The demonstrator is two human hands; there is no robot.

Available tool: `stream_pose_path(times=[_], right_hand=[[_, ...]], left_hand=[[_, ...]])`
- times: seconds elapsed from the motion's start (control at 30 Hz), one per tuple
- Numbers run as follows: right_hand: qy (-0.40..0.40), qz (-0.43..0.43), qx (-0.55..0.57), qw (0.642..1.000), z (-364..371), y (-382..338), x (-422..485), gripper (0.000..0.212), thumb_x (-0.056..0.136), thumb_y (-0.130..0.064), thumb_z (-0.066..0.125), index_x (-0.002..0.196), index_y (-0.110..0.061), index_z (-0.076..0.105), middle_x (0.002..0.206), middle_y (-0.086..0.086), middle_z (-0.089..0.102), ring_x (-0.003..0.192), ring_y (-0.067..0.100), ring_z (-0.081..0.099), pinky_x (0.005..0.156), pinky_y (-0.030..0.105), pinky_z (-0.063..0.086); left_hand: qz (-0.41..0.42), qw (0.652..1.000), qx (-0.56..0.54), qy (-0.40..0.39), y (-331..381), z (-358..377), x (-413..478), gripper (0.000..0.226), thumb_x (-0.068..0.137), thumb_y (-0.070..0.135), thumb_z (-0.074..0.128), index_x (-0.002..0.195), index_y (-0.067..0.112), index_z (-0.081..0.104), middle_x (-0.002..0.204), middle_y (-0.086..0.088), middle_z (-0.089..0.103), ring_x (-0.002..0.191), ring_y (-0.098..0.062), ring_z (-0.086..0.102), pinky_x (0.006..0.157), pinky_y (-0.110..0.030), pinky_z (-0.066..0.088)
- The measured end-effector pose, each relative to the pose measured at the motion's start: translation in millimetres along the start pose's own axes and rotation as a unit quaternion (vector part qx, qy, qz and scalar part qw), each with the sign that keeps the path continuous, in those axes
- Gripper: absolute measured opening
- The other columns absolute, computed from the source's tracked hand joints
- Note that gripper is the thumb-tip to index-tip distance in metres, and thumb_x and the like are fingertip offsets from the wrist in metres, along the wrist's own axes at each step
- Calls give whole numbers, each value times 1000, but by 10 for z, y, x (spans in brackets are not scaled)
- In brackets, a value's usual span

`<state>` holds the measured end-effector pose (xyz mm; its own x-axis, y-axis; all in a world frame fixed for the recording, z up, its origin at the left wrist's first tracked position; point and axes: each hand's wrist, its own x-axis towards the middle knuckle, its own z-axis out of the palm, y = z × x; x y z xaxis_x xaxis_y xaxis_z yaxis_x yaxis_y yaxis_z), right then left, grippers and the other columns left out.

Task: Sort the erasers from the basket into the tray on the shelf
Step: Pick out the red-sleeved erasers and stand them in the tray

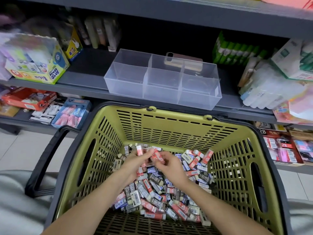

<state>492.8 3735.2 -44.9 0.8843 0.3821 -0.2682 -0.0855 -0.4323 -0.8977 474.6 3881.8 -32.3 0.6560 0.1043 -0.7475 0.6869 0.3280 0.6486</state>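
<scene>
Both hands are low in the basket (152, 126), centre frame, over the heap of erasers (152, 197).
- The left hand (135, 161) is curled round a small bunch of red-sleeved ones, one poking up past the fingers. Blur hides the count.
- The right hand (170, 165) pinches a single red eraser (157, 156) between thumb and fingertips, right against the left's bunch.
- The tray (125, 85) sits on the shelf (84, 73), upper centre, just beyond the basket's far rim. No erasers show in its six cells.

Step, as I judge it: gathering one colour before carrying it up. To do it well:
- Keep to red only.
- Stack the blocks parallel so the bunch holds.
- Don't overfill the left palm, since the paper sleeves look slick and could slide.
- Give one cell to each colour.

Materials:
- The erasers are small rectangular blocks with white ends and printed sleeves in red, blue and dark "2B".
- The basket is olive plastic with slotted walls and dark handles.
- The tray is clear, rigid and thin-walled, so drop gently.
</scene>
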Motion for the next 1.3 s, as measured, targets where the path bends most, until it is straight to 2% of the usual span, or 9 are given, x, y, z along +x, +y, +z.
stream_pose_path(times=[0.07, 0.17, 0.33, 0.6, 0.77, 0.93, 1.0, 1.1, 1.3], right_hand=[[-50, -23, 6, 998, 2, -87, -100, 11, 88, -32, 63, 98, -27, 64, 81, -6, 69, 68, 24, 59, 63, 35, 49], [-73, -30, -38, 996, -257, 4, -103, 14, 88, -35, 61, 97, -28, 69, 89, -18, 66, 82, 3, 58, 77, 21, 47], [-50, -32, -432, 900, -824, 453, 91, 39, 92, -27, 56, 130, -23, 55, 130, -7, 54, 118, 17, 43, 100, 28, 33], [-116, -57, -508, 852, -720, 473, 374, 29, 89, -34, 59, 116, -26, 64, 108, -2, 55, 103, 19, 44, 88, 32, 36], [-24, 20, -143, 989, -582, 211, -3, 16, 86, -34, 64, 85, -20, 72, 74, -7, 61, 69, 7, 50, 66, 23, 40], [-88, 72, 35, 993, -548, 66, -316, 4, 80, -29, 71, 83, -28, 74, 83, 0, 73, 73, 10, 65, 73, 17, 50], [-28, 93, -93, 991, -753, 186, -256, 14, 82, -32, 69, 95, -28, 71, 93, -9, 72, 84, 2, 63, 83, 21, 52], [-12, 59, -429, 901, -963, 432, -196, 34, 82, -36, 67, 113, -24, 64, 111, -10, 65, 107, 10, 52, 97, 28, 42], [-27, -19, -497, 867, -960, 515, -149, 23, 89, -40, 58, 101, -23, 66, 102, -8, 65, 100, 14, 52, 89, 27, 41]], left_hand=[[-31, 997, -35, -55, -31, 47, 8, 53, 65, 35, 80, 108, 10, 62, 99, -12, 70, 91, -23, 63, 82, -36, 50], [-55, 993, -78, -67, -94, 13, 69, 47, 67, 22, 80, 105, 3, 60, 82, -10, 70, 69, -18, 64, 66, -30, 50], [-73, 986, -130, -69, -106, -36, 142, 38, 68, 4, 74, 102, 0, 57, 86, -17, 68, 77, -28, 71, 63, -37, 58], [-72, 993, -55, -78, -88, -14, 125, 51, 65, 15, 77, 108, 0, 56, 77, -10, 71, 63, -18, 68, 53, -27, 54], [-19, 996, -61, -59, -225, 136, 80, 61, 56, 29, 83, 109, 11, 58, 97, -10, 73, 94, -25, 65, 76, -36, 49], [-35, 993, -60, -93, -236, 273, 29, 61, 54, 24, 84, 106, 10, 56, 83, -6, 75, 81, -21, 72, 70, -36, 50], [-40, 994, -51, -91, -211, 280, 14, 66, 54, 26, 84, 111, 13, 55, 86, -5, 76, 84, -18, 71, 70, -37, 50], [-37, 994, -55, -82, -161, 271, -3, 86, 51, 29, 87, 126, 9, 50, 107, -12, 71, 109, -27, 61, 94, -50, 43], [43, 993, 13, -111, 150, 382, -237, 60, 52, 27, 81, 104, 10, 58, 100, -9, 68, 104, -26, 61, 98, -45, 43]])
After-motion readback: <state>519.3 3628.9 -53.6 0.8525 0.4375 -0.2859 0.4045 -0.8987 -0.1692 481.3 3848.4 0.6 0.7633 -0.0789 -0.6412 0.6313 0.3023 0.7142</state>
